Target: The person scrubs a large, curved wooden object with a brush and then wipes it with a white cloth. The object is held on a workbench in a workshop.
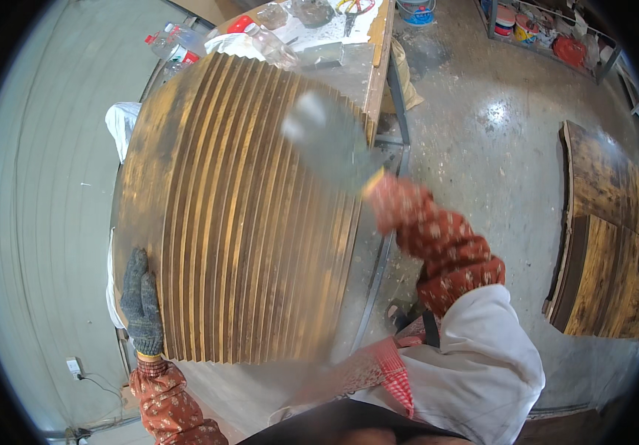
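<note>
Before me lies a wide fan of overlapping wooden boards (249, 222), dark brown with golden streaks, their edges stepped side by side. My left hand (142, 300), in a dark grey knit glove, rests flat on the leftmost board near its left edge, fingers stretched out. Over the upper right part of the boards is my right hand (338, 159), gloved and badly smeared by motion. A pale whitish patch (306, 117) shows at its far end. Whether that is a held thing or part of the glove, I cannot make out, and the fingers cannot be told apart.
Plastic bottles (275, 48) and a grey block (322, 55) stand on a paint-spattered table beyond the boards. Two stacks of similar boards (607, 274) lie on the floor at right. A bucket (416, 11) and a rack with tubs (527, 30) are farther back. A wall (53, 185) runs along the left.
</note>
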`<state>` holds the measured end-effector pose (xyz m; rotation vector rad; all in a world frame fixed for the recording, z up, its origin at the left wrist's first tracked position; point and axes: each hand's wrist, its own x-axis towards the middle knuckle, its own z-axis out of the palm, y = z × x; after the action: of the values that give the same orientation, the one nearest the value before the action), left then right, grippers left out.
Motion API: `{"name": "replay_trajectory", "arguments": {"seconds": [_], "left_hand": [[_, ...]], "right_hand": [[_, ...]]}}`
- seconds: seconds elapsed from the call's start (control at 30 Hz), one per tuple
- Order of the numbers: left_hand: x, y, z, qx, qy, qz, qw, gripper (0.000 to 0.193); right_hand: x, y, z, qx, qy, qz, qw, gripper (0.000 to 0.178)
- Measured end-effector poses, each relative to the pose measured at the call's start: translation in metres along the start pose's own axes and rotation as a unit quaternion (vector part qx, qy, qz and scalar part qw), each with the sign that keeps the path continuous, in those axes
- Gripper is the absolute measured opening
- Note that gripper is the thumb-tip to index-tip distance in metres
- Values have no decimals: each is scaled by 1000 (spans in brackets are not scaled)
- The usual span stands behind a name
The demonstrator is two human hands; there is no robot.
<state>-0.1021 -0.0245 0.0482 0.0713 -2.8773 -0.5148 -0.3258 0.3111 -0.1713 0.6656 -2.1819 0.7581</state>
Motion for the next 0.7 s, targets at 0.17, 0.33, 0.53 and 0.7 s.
{"name": "replay_trajectory", "arguments": {"seconds": [0.17,0.33,0.53,0.7], "left_hand": [[-3,0,-3,28,0,-7,1000,44],[-1,-2,-3,33,0,17,999,43],[-3,-13,-5,25,1,22,999,43],[-6,-20,-7,41,-2,36,999,45]], "right_hand": [[39,28,13,-40,97,227,968,42],[-59,-96,-58,178,10,79,981,46],[-62,-47,-26,136,56,-15,989,49],[25,65,11,19,-56,183,981,41]]}}
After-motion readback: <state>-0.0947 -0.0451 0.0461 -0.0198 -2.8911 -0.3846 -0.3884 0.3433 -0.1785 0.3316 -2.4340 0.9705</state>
